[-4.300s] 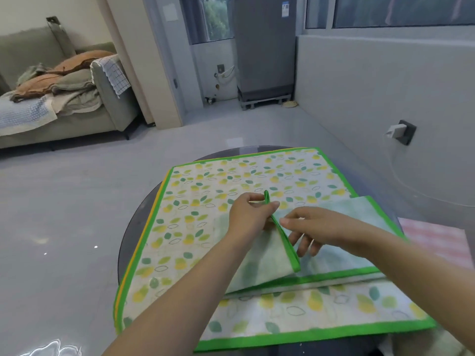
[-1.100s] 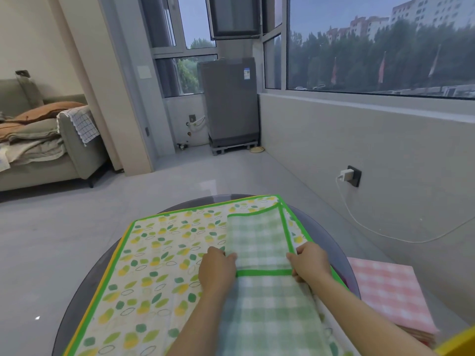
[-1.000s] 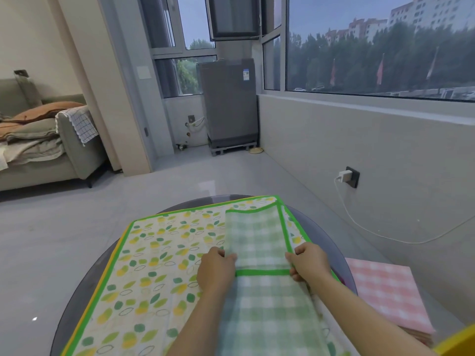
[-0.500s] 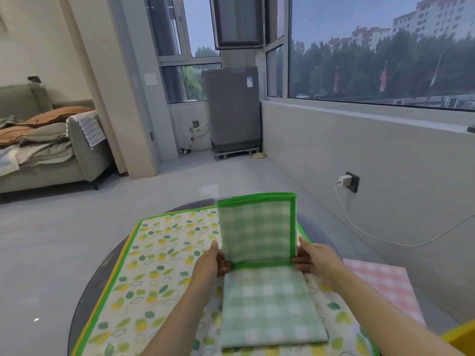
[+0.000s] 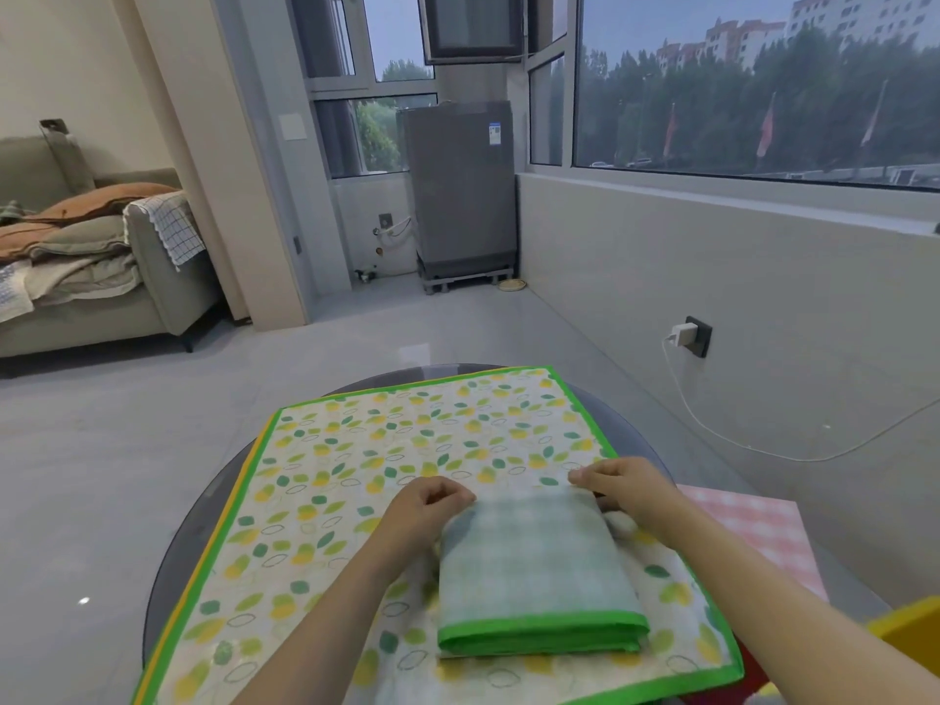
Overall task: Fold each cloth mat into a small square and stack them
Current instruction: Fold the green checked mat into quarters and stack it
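Your folded mat [image 5: 534, 567], green check with a green border, lies as a small square on the near right part of the leaf-print mat [image 5: 386, 450]. Its bound edges face you and its folded edge points away.

Your left hand [image 5: 424, 506] sits at the far left corner of the folded mat, fingers curled and pinching that corner. Your right hand [image 5: 628, 483] sits at the far right corner, fingers curled over the edge with the thumb beneath, gripping it.

The leaf-print mat lies flat and unfolded across the round dark counter [image 5: 188, 541]. A yellow-orange edge [image 5: 239, 496] shows just under its left border, so another mat lies beneath; how many, you cannot tell.

A pink check cloth [image 5: 753, 536] lies to the right of the counter, beside your right forearm. A yellow object [image 5: 910, 638] shows at the lower right corner; its kind is unclear.

Farther off: a sofa [image 5: 101, 277] piled with bedding on the left, a grey appliance [image 5: 463, 190] by the window, a charger [image 5: 684, 333] plugged into the right wall.
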